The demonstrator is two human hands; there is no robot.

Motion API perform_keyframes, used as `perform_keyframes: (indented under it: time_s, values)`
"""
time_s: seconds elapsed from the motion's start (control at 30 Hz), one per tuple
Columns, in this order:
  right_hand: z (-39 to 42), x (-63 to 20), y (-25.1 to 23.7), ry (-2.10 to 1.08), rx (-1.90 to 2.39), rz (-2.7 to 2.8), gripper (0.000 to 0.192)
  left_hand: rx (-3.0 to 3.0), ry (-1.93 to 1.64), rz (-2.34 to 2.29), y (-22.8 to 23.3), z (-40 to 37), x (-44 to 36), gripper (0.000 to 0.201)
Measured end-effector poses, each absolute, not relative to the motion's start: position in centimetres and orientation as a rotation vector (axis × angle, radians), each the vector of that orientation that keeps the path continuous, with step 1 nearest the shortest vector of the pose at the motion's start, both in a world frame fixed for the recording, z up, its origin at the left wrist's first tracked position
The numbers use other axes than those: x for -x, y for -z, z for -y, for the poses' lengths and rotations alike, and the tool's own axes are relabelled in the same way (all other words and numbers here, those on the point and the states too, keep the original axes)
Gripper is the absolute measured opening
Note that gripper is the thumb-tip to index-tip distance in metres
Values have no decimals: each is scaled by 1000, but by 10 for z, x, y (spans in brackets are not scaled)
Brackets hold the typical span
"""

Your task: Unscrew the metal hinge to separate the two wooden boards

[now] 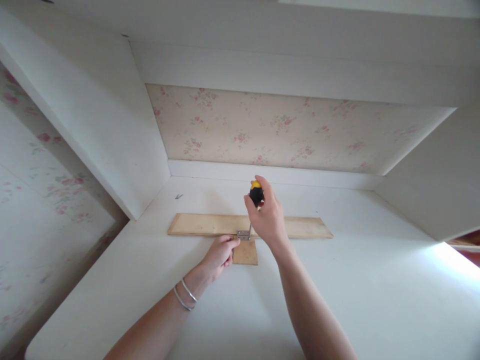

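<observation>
Screwdriver (256, 193), yellow-black, clenched in right hand (267, 218) over hinge (243, 234); left hand (219, 254) pinches small wood piece (245, 252).

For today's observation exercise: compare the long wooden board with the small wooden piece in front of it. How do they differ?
The long wooden board is a wide, narrow strip running left to right; the small wooden piece is short and nearly square. The board lies farther from the person, the piece nearer. The left hand rests at the piece, not the board. Both are pale bare wood lying flat, meeting at a metal hinge.

Bare shelf (337, 280) around, side walls (112, 150) close
</observation>
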State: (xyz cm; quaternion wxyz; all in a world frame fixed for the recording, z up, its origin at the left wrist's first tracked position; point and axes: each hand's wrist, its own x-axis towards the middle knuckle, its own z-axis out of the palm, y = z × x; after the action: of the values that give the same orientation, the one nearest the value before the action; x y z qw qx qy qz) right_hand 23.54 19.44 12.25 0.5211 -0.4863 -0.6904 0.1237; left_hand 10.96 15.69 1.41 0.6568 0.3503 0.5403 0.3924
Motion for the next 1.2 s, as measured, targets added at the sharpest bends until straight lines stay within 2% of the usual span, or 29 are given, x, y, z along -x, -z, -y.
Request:
perform_keyframes:
  time_s: [0.13, 0.27, 0.37, 0.53, 0.77, 1.03, 1.1, 1.2]
  values:
    - [-192, -238, -124, -314, 1100, 1661, 49, -796, -901, -1198, -11, -158, -109, 26]
    - [-191, -237, -126, -127, 1136, 1635, 39, -802, -907, -1192, -9, -158, -109, 23]
    - [-193, -237, -127, -41, 1234, 1690, 47, -808, -894, -1218, -10, -158, -109, 24]
    - [-193, -242, -127, -108, 1219, 1706, 66, -815, -897, -1217, -10, -158, -108, 25]
    - [-189, -240, -129, -83, 1290, 1624, 49, -778, -912, -1209, -11, -158, -110, 25]
    - [-187, -238, -129, -206, 1227, 1641, 72, -742, -922, -1171, -15, -157, -109, 23]
    - [-186, -237, -129, -175, 1230, 1645, 69, -732, -930, -1171, -15, -157, -109, 23]
    - [-188, -235, -128, -135, 1269, 1583, 55, -731, -935, -1164, -15, -157, -109, 23]
